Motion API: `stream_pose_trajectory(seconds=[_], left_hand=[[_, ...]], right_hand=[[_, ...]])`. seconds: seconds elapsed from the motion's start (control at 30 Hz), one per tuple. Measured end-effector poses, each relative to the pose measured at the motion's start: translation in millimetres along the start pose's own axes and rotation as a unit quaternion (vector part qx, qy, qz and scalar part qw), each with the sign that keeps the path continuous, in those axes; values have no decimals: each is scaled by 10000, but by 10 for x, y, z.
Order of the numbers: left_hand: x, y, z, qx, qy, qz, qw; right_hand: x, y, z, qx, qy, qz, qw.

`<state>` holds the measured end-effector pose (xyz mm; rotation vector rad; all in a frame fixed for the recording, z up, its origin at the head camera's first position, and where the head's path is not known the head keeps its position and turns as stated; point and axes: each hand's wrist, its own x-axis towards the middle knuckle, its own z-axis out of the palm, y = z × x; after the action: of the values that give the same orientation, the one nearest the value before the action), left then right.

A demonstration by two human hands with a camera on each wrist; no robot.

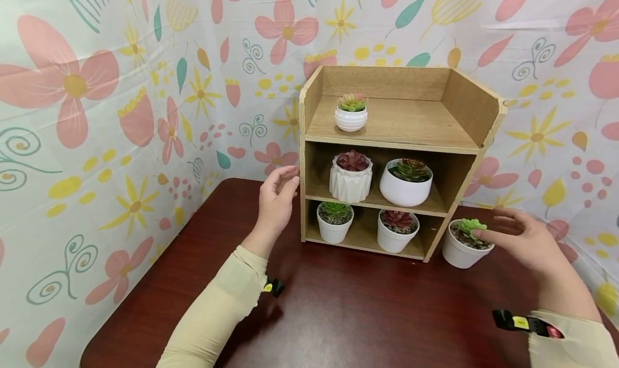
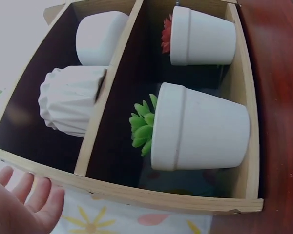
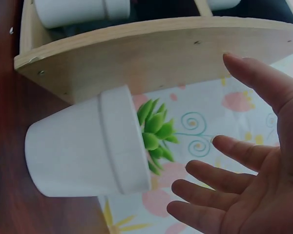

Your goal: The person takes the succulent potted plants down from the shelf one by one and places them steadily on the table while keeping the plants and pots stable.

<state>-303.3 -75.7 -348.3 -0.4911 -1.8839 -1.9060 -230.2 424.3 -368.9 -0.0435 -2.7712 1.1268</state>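
Observation:
My left hand (image 1: 279, 199) is beside the left side of a wooden shelf (image 1: 387, 145), fingers loosely bent and holding nothing. Over a white pot with a green succulent (image 1: 466, 242), right of the shelf on the table, hovers my right hand (image 1: 529, 242); the right wrist view shows its fingers spread and apart from the pot. On the top shelf stands a small ribbed pot (image 1: 351, 120). The middle level holds a faceted pot (image 1: 350, 182) and a round white bowl pot (image 1: 405, 189). Below them are a green succulent pot (image 1: 335, 229) and a red succulent pot (image 1: 396, 238).
The shelf stands toward the back of a dark red-brown table (image 1: 358, 309). A flower-printed cloth (image 1: 193, 88) hangs behind and to the left of it. Black straps with yellow tags sit at both wrists.

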Motion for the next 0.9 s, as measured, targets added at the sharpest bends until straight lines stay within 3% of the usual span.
stream_pose_trajectory(seconds=[0.23, 0.77, 0.9], left_hand=[[37, 143, 25, -289, 264, 679, 9969], [260, 707, 235, -441, -447, 998, 9930], [333, 840, 290, -461, -557, 1041, 9919]], right_hand=[[-44, -56, -48, 402, 241, -116, 9988], [-93, -296, 6, 659, 819, -248, 9942], [-81, -361, 54, 1093, 1051, -337, 9879]])
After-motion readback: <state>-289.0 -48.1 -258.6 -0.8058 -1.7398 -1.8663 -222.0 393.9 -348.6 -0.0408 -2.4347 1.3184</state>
